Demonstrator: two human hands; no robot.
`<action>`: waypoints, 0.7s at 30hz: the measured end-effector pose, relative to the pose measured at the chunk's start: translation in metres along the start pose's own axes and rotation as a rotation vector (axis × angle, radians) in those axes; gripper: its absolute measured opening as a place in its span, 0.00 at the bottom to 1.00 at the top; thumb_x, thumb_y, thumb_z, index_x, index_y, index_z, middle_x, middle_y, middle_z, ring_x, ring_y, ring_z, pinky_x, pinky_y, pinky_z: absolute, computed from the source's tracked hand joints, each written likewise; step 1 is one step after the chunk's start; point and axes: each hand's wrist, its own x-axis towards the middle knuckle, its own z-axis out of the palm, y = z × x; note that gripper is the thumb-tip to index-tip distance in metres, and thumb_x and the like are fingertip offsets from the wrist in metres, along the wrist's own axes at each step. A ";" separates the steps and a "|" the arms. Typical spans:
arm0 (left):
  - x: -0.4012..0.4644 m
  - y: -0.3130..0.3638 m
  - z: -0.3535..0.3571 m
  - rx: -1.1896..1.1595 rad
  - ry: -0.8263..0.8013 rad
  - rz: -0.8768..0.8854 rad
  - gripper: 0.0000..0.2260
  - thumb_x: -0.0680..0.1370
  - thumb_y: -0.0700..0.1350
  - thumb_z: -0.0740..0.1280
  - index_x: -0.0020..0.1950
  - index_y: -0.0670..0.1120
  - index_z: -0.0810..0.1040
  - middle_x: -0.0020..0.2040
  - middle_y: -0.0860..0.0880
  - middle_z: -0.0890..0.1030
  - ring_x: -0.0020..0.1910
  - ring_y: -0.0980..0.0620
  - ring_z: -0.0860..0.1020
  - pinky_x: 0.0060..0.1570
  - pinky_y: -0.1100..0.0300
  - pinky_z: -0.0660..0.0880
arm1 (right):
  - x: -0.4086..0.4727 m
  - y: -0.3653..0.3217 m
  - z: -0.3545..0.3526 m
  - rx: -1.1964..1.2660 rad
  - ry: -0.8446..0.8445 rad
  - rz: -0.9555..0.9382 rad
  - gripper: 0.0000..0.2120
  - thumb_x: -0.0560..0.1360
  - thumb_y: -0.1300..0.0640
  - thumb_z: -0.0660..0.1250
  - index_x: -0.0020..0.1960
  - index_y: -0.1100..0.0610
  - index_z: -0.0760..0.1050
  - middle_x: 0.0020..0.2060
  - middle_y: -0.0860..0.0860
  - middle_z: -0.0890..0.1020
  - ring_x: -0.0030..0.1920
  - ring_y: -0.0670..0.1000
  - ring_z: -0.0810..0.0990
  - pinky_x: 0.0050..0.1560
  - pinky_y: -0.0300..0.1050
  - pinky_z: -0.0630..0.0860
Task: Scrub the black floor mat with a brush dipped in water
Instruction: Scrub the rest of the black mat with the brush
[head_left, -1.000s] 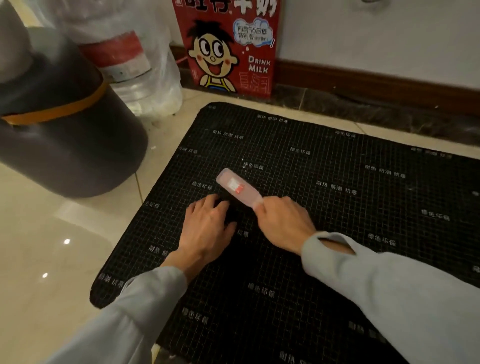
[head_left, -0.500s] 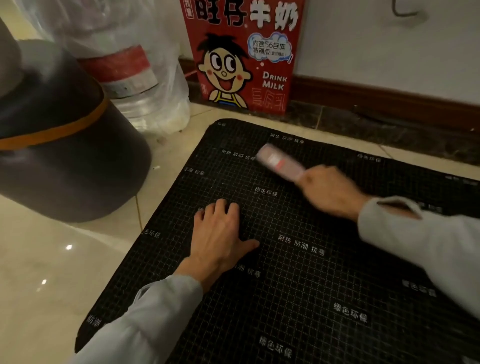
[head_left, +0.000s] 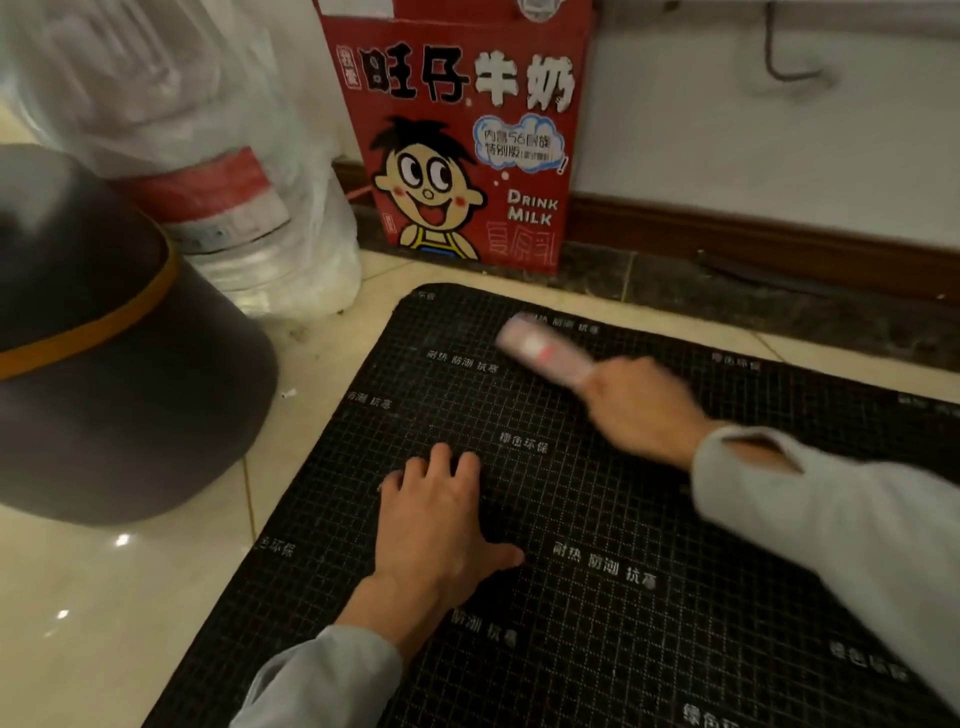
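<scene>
The black floor mat (head_left: 597, 499) with a fine grid and white printed characters lies on the tiled floor and fills the lower right of the view. My left hand (head_left: 441, 519) rests flat on the mat near its left side, fingers spread. My right hand (head_left: 639, 405) is closed around the handle of a pale pink brush (head_left: 540, 351), whose head lies on the mat close to the far edge. Hand and brush are blurred by motion. No water container is identifiable in view.
A large dark round vessel (head_left: 104, 364) with an orange band stands on the cream tiles at left. Behind it is a clear plastic bag (head_left: 218, 156) holding a bottle. A red milk carton box (head_left: 467, 145) leans against the wall and brown skirting (head_left: 753, 244) beyond the mat.
My right hand has swept the brush from beside my left hand up toward the mat's far edge. My left hand has stayed flat on the mat. The view has tilted upward.
</scene>
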 end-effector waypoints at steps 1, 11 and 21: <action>0.002 0.001 -0.002 0.014 -0.009 -0.001 0.40 0.62 0.73 0.70 0.65 0.54 0.65 0.64 0.50 0.69 0.64 0.45 0.70 0.67 0.45 0.66 | -0.002 -0.017 0.007 -0.031 -0.091 -0.131 0.11 0.80 0.49 0.56 0.50 0.52 0.75 0.37 0.49 0.79 0.35 0.50 0.80 0.35 0.48 0.78; 0.011 -0.001 -0.003 -0.002 -0.058 -0.008 0.43 0.61 0.72 0.71 0.68 0.53 0.62 0.66 0.50 0.66 0.66 0.46 0.66 0.67 0.44 0.65 | 0.067 -0.084 -0.017 -0.055 0.056 -0.084 0.07 0.77 0.52 0.63 0.49 0.55 0.75 0.42 0.52 0.79 0.39 0.54 0.77 0.40 0.49 0.75; 0.011 -0.007 -0.002 -0.060 -0.075 0.022 0.44 0.60 0.73 0.72 0.66 0.53 0.62 0.64 0.50 0.65 0.64 0.46 0.64 0.65 0.43 0.68 | 0.099 -0.089 -0.004 -0.079 0.181 0.042 0.07 0.76 0.53 0.64 0.51 0.55 0.76 0.45 0.53 0.80 0.42 0.56 0.77 0.38 0.48 0.71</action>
